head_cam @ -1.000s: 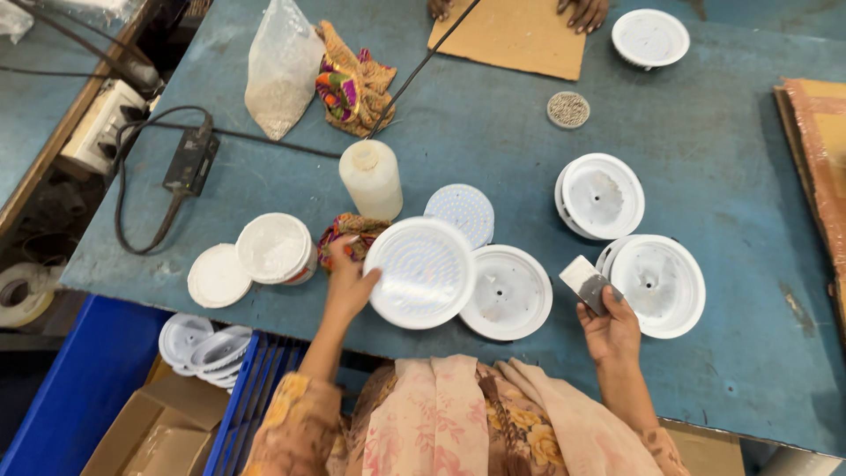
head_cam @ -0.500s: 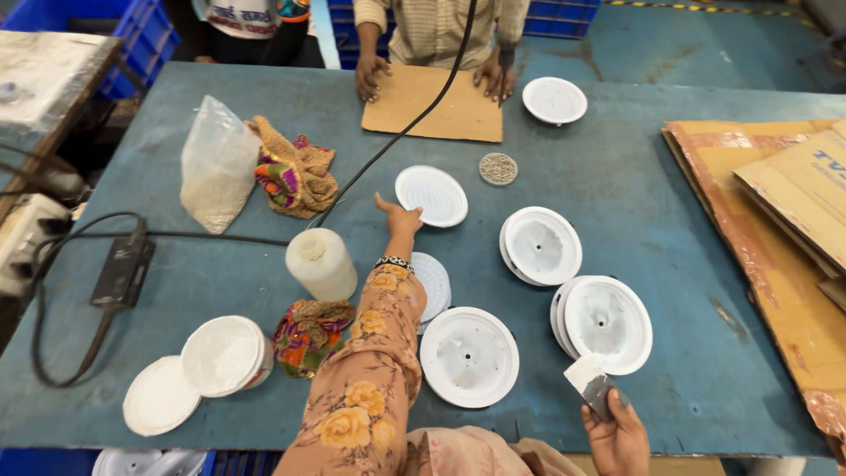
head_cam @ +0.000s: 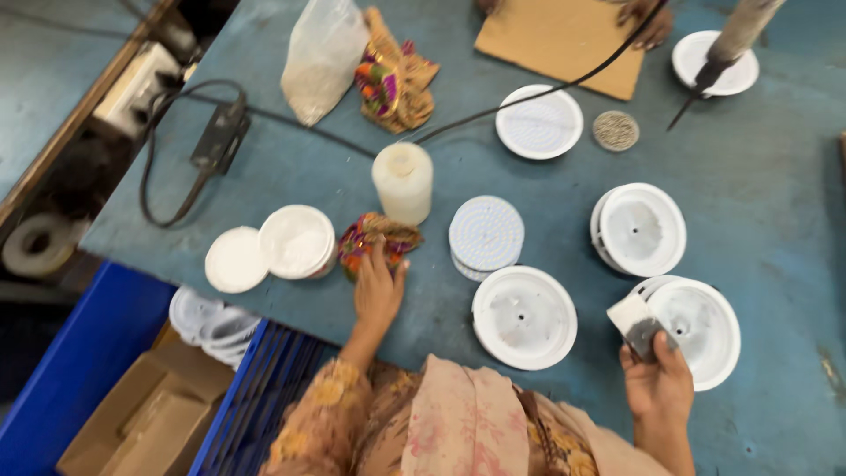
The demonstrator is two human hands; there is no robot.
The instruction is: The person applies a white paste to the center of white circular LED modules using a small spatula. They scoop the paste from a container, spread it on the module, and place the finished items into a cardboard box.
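A worn blue-green worktable [head_cam: 291, 167] fills the view, with a blue crate [head_cam: 97, 353] and a cardboard box [head_cam: 150, 423] on the floor at its near left edge. The right hand [head_cam: 656, 381] is closed around a small white and grey block [head_cam: 636, 324], held just over the rim of a white round housing [head_cam: 701, 328] at the near right. The left hand [head_cam: 377, 289] lies flat and open on the table, its fingertips touching a small multicoloured cloth [head_cam: 374, 238] and gripping nothing. Half a second ago that arm was stretched far across the table toward the white dotted disc [head_cam: 539, 122]; now it has drawn back to the near edge, and the disc lies alone on the far side, near a co-worker's hand [head_cam: 648, 25] on a cardboard sheet [head_cam: 564, 40], so the disc looks handed over. Between the two hands sits another white round housing [head_cam: 524, 316], open side up, with a dotted disc stack [head_cam: 486, 234] just behind it. Further out stand a white cylinder [head_cam: 403, 181], shallow white lids [head_cam: 269, 247] to the left, and a black cable [head_cam: 529, 92] running across the table.
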